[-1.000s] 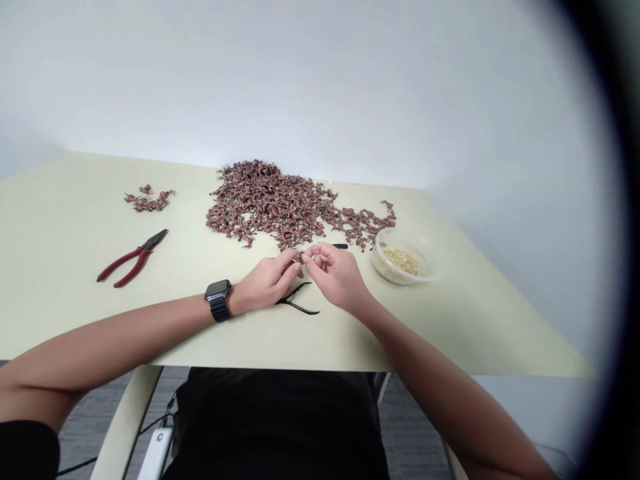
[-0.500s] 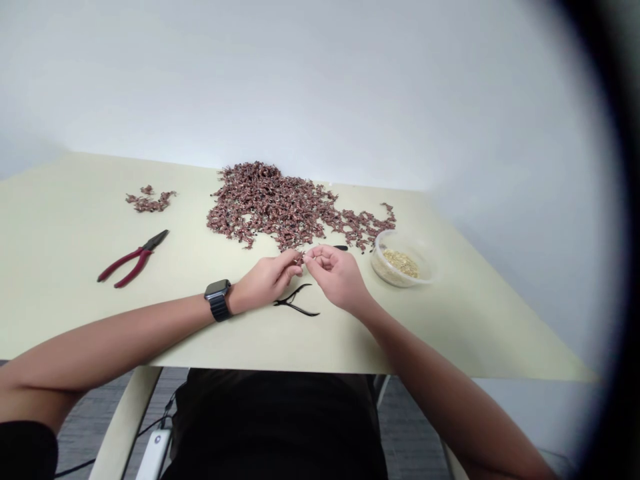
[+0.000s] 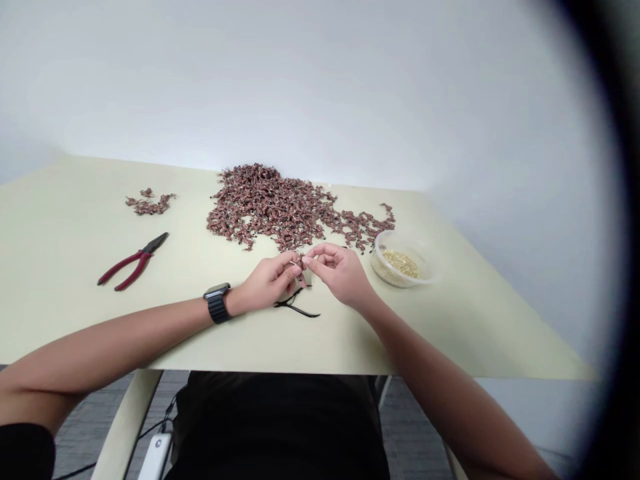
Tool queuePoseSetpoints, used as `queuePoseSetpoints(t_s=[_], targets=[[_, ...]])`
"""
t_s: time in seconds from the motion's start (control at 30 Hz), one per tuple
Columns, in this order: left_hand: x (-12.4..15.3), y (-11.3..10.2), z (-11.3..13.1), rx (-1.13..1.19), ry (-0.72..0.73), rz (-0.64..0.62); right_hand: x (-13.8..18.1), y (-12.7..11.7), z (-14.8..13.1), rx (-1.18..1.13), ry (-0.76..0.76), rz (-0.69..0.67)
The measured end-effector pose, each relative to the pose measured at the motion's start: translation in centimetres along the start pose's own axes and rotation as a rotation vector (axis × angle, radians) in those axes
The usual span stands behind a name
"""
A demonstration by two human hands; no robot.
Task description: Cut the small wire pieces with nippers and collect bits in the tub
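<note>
My left hand (image 3: 269, 281) and my right hand (image 3: 336, 272) meet fingertip to fingertip above the pale table (image 3: 60, 280), both pinched on one tiny reddish-brown piece (image 3: 300, 260) held between them. A black watch (image 3: 218, 301) sits on my left wrist. Small black pliers (image 3: 296, 305) lie on the table just under my hands, partly hidden by the left one. Right behind my hands spreads a big heap of small reddish-brown pieces (image 3: 280, 208).
Red-handled pliers (image 3: 131, 260) lie to the left. A small cluster of the same pieces (image 3: 149, 203) sits at the far left. A clear round tub with gold bits (image 3: 403, 264) stands to the right of my right hand. The table's front edge is close to my body.
Both hands stayed together, fingers shifting slightly around the small piece. The left hand now covers more of the black pliers.
</note>
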State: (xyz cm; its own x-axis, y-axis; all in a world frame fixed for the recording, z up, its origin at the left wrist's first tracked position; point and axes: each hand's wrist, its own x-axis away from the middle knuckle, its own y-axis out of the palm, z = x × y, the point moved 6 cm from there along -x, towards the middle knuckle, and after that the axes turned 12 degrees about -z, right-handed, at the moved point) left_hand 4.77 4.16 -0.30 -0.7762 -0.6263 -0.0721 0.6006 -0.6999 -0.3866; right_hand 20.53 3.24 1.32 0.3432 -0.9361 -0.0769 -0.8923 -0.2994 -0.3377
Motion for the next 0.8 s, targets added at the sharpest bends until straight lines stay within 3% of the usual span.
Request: queuePoseSetpoints(t_s=[0.2,0.33,0.47,0.67,0.8], targets=[[-0.1,0.5,0.0,0.175,0.013,-0.035,0.4,-0.1,-1.6,0.414,-0.172,-0.003],[-0.1,0.4,0.2,0.132,0.012,-0.031,0.5,0.2,-1.8,0.488,-0.193,-0.012],[0.2,-0.1,0.4,-0.057,0.014,0.022,0.4,0.4,-0.9,0.214,-0.086,0.023],[0.2,-0.6,0.7,-0.444,0.024,0.037,-0.2,1.4,1.8,-0.38,0.198,-0.067],[0.2,-0.6,0.8,-0.643,0.041,0.036,-0.2,1.5,1.9,-0.533,0.244,-0.119]])
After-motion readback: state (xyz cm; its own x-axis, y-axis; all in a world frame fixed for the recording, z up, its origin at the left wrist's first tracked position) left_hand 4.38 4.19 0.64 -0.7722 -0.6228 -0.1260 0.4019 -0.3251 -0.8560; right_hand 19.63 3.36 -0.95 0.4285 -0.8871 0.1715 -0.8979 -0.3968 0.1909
